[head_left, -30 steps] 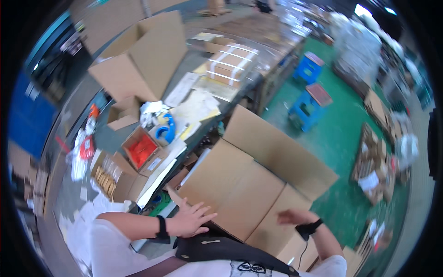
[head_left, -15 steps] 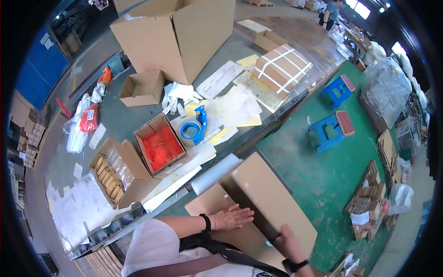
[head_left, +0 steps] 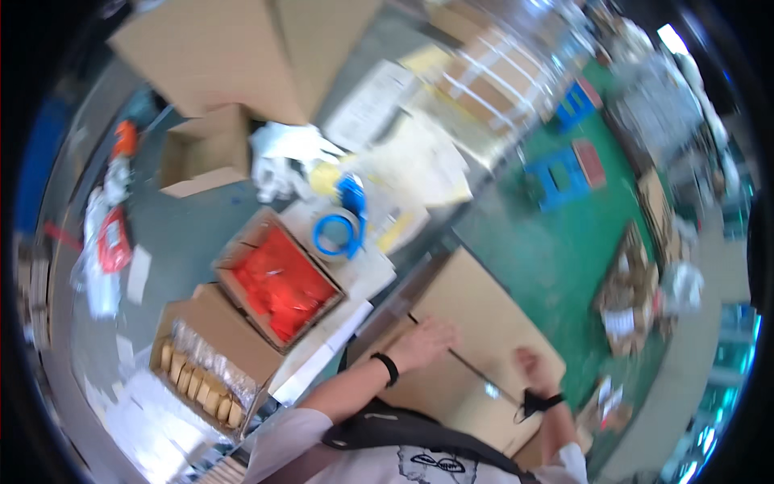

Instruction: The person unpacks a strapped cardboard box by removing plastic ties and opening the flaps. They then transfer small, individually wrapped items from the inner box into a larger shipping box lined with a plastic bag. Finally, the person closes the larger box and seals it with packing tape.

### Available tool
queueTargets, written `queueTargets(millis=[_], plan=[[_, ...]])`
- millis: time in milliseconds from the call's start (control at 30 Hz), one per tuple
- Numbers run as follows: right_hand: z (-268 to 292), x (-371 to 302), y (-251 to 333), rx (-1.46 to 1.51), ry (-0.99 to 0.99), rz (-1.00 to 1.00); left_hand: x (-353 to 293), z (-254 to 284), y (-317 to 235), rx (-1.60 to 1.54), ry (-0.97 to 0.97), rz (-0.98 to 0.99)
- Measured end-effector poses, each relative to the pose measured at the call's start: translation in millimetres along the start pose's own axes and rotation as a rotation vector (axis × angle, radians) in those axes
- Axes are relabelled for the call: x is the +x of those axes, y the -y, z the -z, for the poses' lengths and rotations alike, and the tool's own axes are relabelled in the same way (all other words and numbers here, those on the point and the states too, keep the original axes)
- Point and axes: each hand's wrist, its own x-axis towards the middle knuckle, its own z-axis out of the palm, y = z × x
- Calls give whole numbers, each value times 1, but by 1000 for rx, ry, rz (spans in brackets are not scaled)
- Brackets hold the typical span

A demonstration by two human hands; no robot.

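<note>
A big cardboard box [head_left: 493, 300] stands in front of me, its top flaps folded down so that their edges meet in a dark slanting seam. My left hand [head_left: 426, 343] lies on the top across that seam, fingers stretched out and holding nothing. Over the right part of the same box is my right hand [head_left: 536, 369], its fingers smeared by motion, so their grip is unclear. A blue tape dispenser [head_left: 353, 206] with a roll sits on the table beyond the box, among papers.
An open box [head_left: 228, 262] of red plastic bags and a box [head_left: 230, 323] of tan packets stand on the table at left. Farther back are white gloves [head_left: 282, 157], a small open box [head_left: 189, 153] and a strapped carton [head_left: 496, 77]. Blue stools [head_left: 556, 179] stand on the green floor.
The box flaps, standing partly open before, now lie down with the gap narrowed to a seam. Both hands have moved up over the top, and the view has shifted.
</note>
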Motion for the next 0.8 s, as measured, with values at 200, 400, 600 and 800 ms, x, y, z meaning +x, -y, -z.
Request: queueTargets(millis=[200, 400, 600, 800], plan=[[290, -282, -92, -938, -1433, -320, 11, 24, 3, -76, 55, 19], [234, -481, -203, -844, -1806, -1046, 20, 52, -25, -24, 58, -36], [307, -262, -174, 143, -1609, -6, 20, 59, -30, 144, 159, -42], [376, -97, -135, -321, -1467, -11, 34, 59, -37, 207, 248, -100]])
